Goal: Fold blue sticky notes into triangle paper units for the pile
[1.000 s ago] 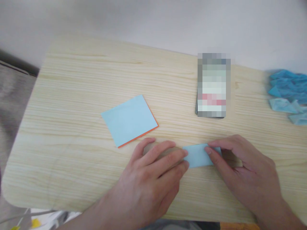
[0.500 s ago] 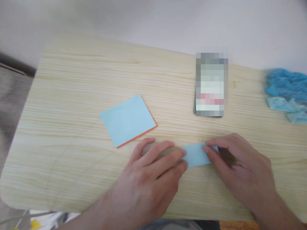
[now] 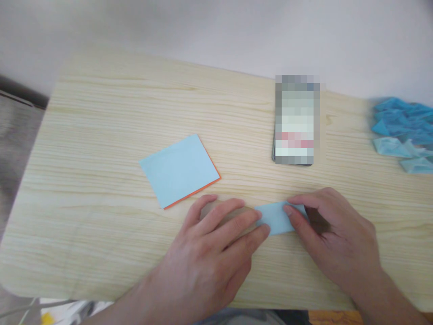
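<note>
Nearby lie a paper stack (image 3: pixel 179 171) and phone (image 3: pixel 294 119); right hand (image 3: pixel 345 237) pinches blue strip (image 3: pixel 277 218), spread left hand (image 3: pixel 216 248) touching it.

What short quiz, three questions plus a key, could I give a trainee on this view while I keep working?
1. Fill the gap: in the picture, the folded blue pieces lie to the ___ of the phone-like device.
2. True or false: orange shows along an edge of the larger paper stack.
3. Which item do the left hand and right hand both touch? A) the phone-like device; B) the small light-blue paper; C) the folded blue pieces.

Key: 1. right; 2. true; 3. B.
</note>
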